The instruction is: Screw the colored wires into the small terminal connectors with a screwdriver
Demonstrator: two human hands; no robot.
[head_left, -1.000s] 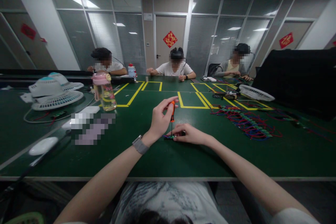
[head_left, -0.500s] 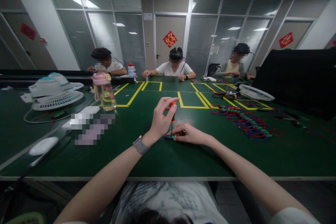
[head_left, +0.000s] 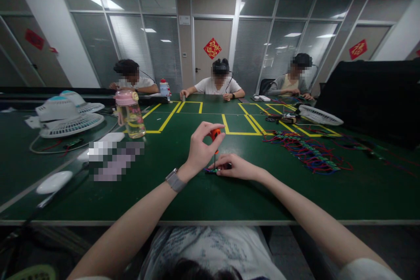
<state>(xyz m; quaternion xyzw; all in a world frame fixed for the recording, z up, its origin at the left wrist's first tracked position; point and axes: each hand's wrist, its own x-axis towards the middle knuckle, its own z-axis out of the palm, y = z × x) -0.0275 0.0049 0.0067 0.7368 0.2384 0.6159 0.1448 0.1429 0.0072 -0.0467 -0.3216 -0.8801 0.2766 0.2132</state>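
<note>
My left hand [head_left: 199, 151], with a watch at its wrist, is closed around the orange-and-black handle of a screwdriver [head_left: 215, 134]. The index finger and thumb curl about the handle's top, leaving part of it showing. The screwdriver stands upright, its thin shaft pointing down at a small green circuit board [head_left: 213, 170] on the table. Low beside the shaft, my right hand [head_left: 239, 168] rests on the table and pinches the board between its fingers. The fingers partly cover the board, so the exact spot under the tip cannot be made out.
Wired circuit boards [head_left: 305, 151] lie in a row on the right, near a black screen [head_left: 370, 100]. White fans [head_left: 70, 116], a pink-lidded bottle [head_left: 130, 116] and a white mouse-like object [head_left: 54, 182] stand left. Three people sit across the green table [head_left: 262, 203].
My left finger and thumb have opened slightly and shifted around the screwdriver handle, so more of its orange side shows. My right hand and the board have stayed in place.
</note>
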